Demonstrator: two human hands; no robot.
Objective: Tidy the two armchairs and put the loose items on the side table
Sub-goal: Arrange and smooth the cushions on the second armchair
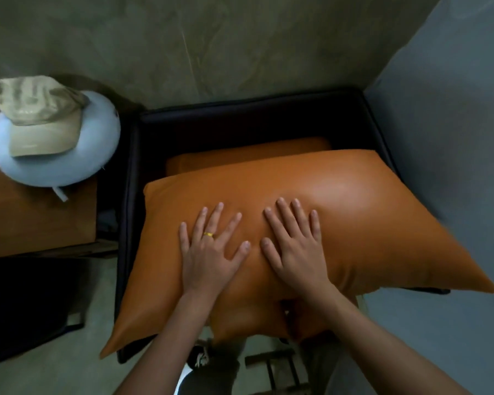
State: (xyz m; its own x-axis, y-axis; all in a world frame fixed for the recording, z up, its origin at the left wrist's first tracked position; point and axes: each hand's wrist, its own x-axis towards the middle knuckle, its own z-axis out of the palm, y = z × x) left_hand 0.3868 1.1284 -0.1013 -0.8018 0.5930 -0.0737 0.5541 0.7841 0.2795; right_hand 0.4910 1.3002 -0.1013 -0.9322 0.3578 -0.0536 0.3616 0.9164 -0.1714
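The fingers (280, 220) of both hands lie spread and flat, gripping nothing, pressed on the large puffy orange leather-look cushion (340, 223) that sits on the seat of the black box-sided armchair (131, 195). The left hand (211, 252) and the right hand (294, 249) rest side by side near its middle. The cushion looks soft, light and smooth-skinned, likely slippery under flat palms; its pointed corners or side seams would give a surer hold. Its front corners overhang the seat edge, while a second orange cushion (240, 155) fills the back. Left of the chair, on the brown wooden tabletop (40, 220), a pale blue ring-shaped neck pillow (97, 138) carries a beige cloth cap (37, 121).
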